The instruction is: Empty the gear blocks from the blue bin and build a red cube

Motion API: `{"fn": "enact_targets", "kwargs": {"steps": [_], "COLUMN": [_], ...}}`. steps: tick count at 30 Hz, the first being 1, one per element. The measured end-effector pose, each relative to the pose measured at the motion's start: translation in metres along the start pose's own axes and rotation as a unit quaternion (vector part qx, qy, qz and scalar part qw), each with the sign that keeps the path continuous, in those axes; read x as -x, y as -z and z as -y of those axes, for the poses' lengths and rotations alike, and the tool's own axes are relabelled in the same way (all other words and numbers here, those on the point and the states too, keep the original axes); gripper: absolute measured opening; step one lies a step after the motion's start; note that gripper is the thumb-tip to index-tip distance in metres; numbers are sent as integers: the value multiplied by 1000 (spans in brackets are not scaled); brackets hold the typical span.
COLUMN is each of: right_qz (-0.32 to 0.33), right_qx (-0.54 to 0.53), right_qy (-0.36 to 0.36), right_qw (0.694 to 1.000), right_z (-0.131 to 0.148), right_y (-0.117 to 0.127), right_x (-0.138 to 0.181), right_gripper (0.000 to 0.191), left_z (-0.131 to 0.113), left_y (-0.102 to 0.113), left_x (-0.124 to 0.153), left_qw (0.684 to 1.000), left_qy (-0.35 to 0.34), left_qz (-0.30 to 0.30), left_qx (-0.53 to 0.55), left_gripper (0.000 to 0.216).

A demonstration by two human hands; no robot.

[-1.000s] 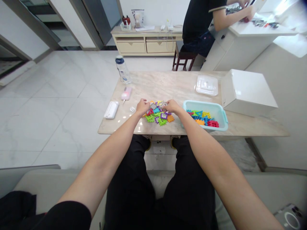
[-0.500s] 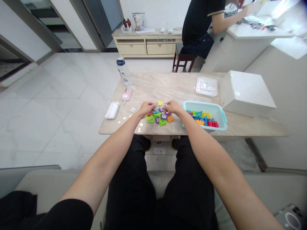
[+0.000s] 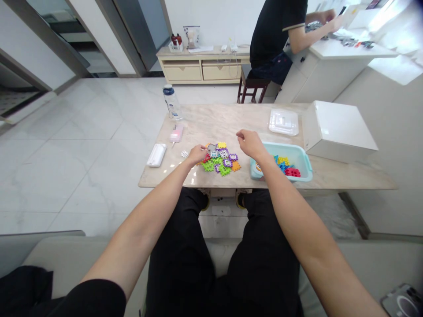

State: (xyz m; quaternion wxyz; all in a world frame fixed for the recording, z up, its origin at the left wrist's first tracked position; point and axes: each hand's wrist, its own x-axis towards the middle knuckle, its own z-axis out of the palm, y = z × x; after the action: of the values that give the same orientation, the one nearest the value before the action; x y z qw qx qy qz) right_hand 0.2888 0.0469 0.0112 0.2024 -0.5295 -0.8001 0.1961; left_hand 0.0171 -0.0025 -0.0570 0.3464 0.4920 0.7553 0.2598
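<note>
A pile of small colourful interlocking plastic tiles (image 3: 222, 161) lies on the marble table (image 3: 214, 121) in front of me. My left hand (image 3: 197, 154) rests at the pile's left edge with its fingers curled down onto the pieces. My right hand (image 3: 249, 141) hovers above the table between the pile and a teal bin (image 3: 306, 159). Its fingers are curled in, and what they hold is too small to see. The bin holds more tiles (image 3: 287, 166), partly hidden by my right forearm.
A clear lid (image 3: 283, 122) and a white box (image 3: 337, 130) sit behind and right of the bin. A water bottle (image 3: 172, 102), a pink item (image 3: 176, 132), a white case (image 3: 156, 154) and one loose tile (image 3: 184, 153) lie to the left. Another person (image 3: 271, 35) sits at a far counter.
My right hand has lifted off the pile and moved right and back, toward the teal bin. My left hand stayed at the pile's left edge. The camera tilted slightly.
</note>
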Motion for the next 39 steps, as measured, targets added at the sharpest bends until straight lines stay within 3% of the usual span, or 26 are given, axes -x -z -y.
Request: {"fn": "enact_targets", "kwargs": {"steps": [3, 6, 10, 14, 19, 27, 31, 34, 39], "right_qz": [-63, -76, -21, 59, 128, 156, 178, 174, 135], "right_qx": [-1, 37, 126, 184, 208, 198, 183, 201, 213], "right_qy": [-34, -94, -175, -186, -188, -278, -288, -265, -119], "right_qw": [997, 992, 976, 963, 951, 927, 923, 927, 960], "right_z": [-28, -68, -116, -141, -151, -154, -154, -151, -143], "right_y": [20, 36, 48, 50, 48, 42, 39, 42, 50], "right_x": [12, 29, 55, 75, 81, 69, 66, 67, 64], "right_gripper": [42, 42, 41, 43, 45, 60, 71, 66, 49], "left_z": [-5, -14, -31, -51, -75, -101, -105, -104, -95], "left_y": [-2, -10, -25, -42, -61, -79, -86, -88, -84], "left_x": [1, 0, -4, -6, -2, 4, 0, -2, -5], "left_qw": [996, 992, 988, 983, 976, 968, 967, 968, 967], "left_qy": [-49, -77, -121, -148, -187, -230, -237, -234, -236], "left_qz": [-16, -21, -13, -4, 18, 44, 53, 54, 51], "left_qx": [-77, -95, -99, -112, -108, -89, -74, -73, -78], "left_gripper": [19, 25, 28, 26, 28, 28, 27, 26, 29]}}
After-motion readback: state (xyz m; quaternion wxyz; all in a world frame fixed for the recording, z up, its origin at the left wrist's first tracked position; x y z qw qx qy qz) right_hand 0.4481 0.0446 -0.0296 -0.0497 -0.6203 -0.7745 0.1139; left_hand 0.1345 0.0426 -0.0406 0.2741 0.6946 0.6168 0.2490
